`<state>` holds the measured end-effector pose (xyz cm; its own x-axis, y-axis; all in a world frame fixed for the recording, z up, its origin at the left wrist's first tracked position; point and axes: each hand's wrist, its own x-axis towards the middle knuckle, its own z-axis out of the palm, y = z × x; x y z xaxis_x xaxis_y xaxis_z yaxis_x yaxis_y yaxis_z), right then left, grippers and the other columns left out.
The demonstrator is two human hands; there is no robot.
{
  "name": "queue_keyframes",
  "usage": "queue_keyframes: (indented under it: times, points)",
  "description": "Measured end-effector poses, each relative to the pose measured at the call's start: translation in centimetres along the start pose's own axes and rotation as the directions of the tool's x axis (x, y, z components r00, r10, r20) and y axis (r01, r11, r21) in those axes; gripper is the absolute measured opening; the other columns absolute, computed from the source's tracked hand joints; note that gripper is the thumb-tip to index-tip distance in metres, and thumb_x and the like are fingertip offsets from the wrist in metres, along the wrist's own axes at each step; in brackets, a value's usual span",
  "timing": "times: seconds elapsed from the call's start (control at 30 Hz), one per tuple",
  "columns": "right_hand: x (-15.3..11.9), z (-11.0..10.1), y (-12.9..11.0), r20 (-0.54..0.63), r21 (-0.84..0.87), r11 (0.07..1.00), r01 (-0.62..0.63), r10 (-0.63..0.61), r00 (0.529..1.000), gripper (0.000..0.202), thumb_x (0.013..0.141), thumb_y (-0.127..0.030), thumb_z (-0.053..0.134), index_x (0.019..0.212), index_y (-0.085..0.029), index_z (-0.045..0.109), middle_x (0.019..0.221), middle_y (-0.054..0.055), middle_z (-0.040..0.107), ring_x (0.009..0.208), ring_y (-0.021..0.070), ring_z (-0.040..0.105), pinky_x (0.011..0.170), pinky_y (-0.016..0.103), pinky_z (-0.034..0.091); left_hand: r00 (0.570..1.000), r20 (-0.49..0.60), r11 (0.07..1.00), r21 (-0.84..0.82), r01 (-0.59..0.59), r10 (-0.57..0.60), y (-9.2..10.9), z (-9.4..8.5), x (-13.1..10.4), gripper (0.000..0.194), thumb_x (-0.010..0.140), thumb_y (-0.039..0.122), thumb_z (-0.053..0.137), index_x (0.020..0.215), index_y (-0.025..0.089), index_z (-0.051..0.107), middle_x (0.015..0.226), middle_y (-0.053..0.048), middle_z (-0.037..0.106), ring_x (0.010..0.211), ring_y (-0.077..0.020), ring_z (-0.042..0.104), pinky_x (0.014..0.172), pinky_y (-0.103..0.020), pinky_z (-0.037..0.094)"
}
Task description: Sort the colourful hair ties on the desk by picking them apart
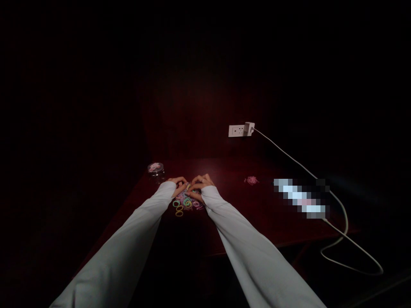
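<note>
Pale long sleeves (257, 239) stretch forward from the bottom of the view over a dark red, faintly shiny tabletop (231, 214). Deep shadow swallows most of the room; behind the tabletop, a dark reddish wall (199, 132) carries a white socket plate (236, 131) with a white charger (248, 128) plugged into its right side. From it, a white cable (289, 155) runs down to the right and loops near a pixelated bright object (298, 197) at the right of the tabletop. A small pink cluster (251, 180) lies between that object and the hands, and a clear round container (156, 169) with pink on top stands at the far left.

Colourful small bands (187, 202) lie in a loose pile beneath and in front of the hands. Left hand (177, 185) and right hand (201, 183) nearly meet over it, fingers bent and partly closed; whether either pinches a band is too small to tell.
</note>
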<state>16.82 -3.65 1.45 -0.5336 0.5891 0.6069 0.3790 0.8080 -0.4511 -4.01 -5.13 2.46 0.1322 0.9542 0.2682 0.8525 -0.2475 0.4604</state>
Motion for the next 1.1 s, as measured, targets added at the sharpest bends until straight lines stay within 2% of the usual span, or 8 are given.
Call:
queue_keyframes:
  times: [0.17, 0.4, 0.57, 0.67, 0.77, 0.83, 0.97, 1.1]
  points:
    - [0.5, 0.7, 1.2, -0.105, 0.095, 0.99, -0.105, 0.115, 0.988, 0.016, 0.082, -0.047, 0.08, 0.081, -0.031, 0.083, 0.093, 0.005, 0.068, 0.101, 0.0233, 0.05, 0.092, 0.041, 0.047, 0.997, -0.035, 0.995, 0.076, -0.07, 0.073, 0.0, -0.4, 0.2, 0.039, 0.094, 0.051, 0.046, 0.089, 0.022, 0.072, 0.082, -0.002, 0.065, 0.077, -0.0178, 0.06, 0.066, -0.025, 0.038]
    - [1.0, 1.0, 1.5, -0.163, 0.127, 0.964, -0.232, 0.251, 0.954, 0.009, 0.081, -0.038, 0.083, 0.078, -0.03, 0.082, 0.091, 0.005, 0.066, 0.104, 0.0235, 0.05, 0.095, 0.041, 0.046, 0.983, -0.117, 0.985, 0.109, -0.13, 0.142, 0.0, 0.0, 0.1, 0.046, 0.1, 0.047, 0.039, 0.084, 0.02, 0.072, 0.083, -0.003, 0.059, 0.079, -0.0172, 0.058, 0.069, -0.026, 0.041]
    - [0.8, 0.2, 1.0, -0.175, 0.114, 0.956, -0.271, 0.288, 0.942, 0.006, 0.084, -0.035, 0.081, 0.081, -0.03, 0.082, 0.091, 0.004, 0.065, 0.104, 0.0233, 0.051, 0.095, 0.039, 0.045, 0.988, -0.073, 0.986, 0.101, -0.131, 0.139, -0.7, 0.2, 0.4, 0.043, 0.098, 0.049, 0.042, 0.086, 0.02, 0.072, 0.085, -0.004, 0.062, 0.082, -0.0182, 0.06, 0.068, -0.026, 0.042]
    - [0.3, -1.3, 1.5, -0.248, 0.091, 0.955, -0.282, 0.296, 0.922, 0.008, 0.085, -0.036, 0.079, 0.081, -0.03, 0.083, 0.092, 0.004, 0.066, 0.102, 0.0228, 0.052, 0.093, 0.038, 0.045, 0.981, -0.11, 0.985, 0.085, -0.15, 0.159, -1.3, 0.4, 0.4, 0.042, 0.098, 0.048, 0.041, 0.086, 0.021, 0.071, 0.086, -0.003, 0.063, 0.083, -0.0183, 0.061, 0.071, -0.026, 0.044]
    - [-0.5, -3.9, 3.0, -0.364, 0.072, 0.911, -0.407, 0.404, 0.839, 0.016, 0.085, -0.039, 0.077, 0.083, -0.025, 0.083, 0.091, 0.005, 0.067, 0.1, 0.0232, 0.052, 0.09, 0.037, 0.043, 0.974, -0.136, 0.982, 0.075, -0.173, 0.182, -1.8, 0.4, 0.4, 0.042, 0.098, 0.048, 0.041, 0.085, 0.021, 0.07, 0.086, -0.004, 0.064, 0.084, -0.0187, 0.062, 0.072, -0.026, 0.045]
    - [-1.4, -6.3, 4.4, -0.457, 0.029, 0.855, -0.518, 0.472, 0.754, 0.027, 0.09, -0.045, 0.069, 0.085, -0.022, 0.082, 0.088, 0.005, 0.066, 0.098, 0.0235, 0.051, 0.09, 0.038, 0.04, 0.977, -0.109, 0.983, 0.06, -0.175, 0.181, -2.1, 0.2, 0.3, 0.041, 0.098, 0.048, 0.042, 0.089, 0.021, 0.071, 0.088, -0.004, 0.066, 0.084, -0.019, 0.063, 0.072, -0.026, 0.046]
    - [-3.6, -11.1, 6.7, -0.546, -0.18, 0.64, -0.747, 0.566, 0.617, 0.034, 0.092, -0.051, 0.063, 0.092, -0.023, 0.083, 0.095, 0.008, 0.064, 0.098, 0.0254, 0.045, 0.085, 0.039, 0.035, 0.984, -0.08, 0.986, 0.051, -0.158, 0.162, -2.5, -0.2, 0.4, 0.043, 0.098, 0.051, 0.041, 0.09, 0.021, 0.071, 0.09, -0.004, 0.067, 0.085, -0.0199, 0.064, 0.073, -0.028, 0.047]
    - [-5.1, -13.9, 7.6, -0.519, -0.32, 0.476, -0.819, 0.635, 0.572, 0.03, 0.093, -0.048, 0.063, 0.101, -0.026, 0.083, 0.107, 0.01, 0.063, 0.103, 0.0282, 0.044, 0.086, 0.04, 0.033, 0.981, -0.108, 0.987, 0.042, -0.157, 0.161, -2.3, -0.1, 0.2, 0.041, 0.096, 0.049, 0.042, 0.087, 0.021, 0.07, 0.091, -0.005, 0.068, 0.087, -0.0204, 0.064, 0.076, -0.028, 0.048]
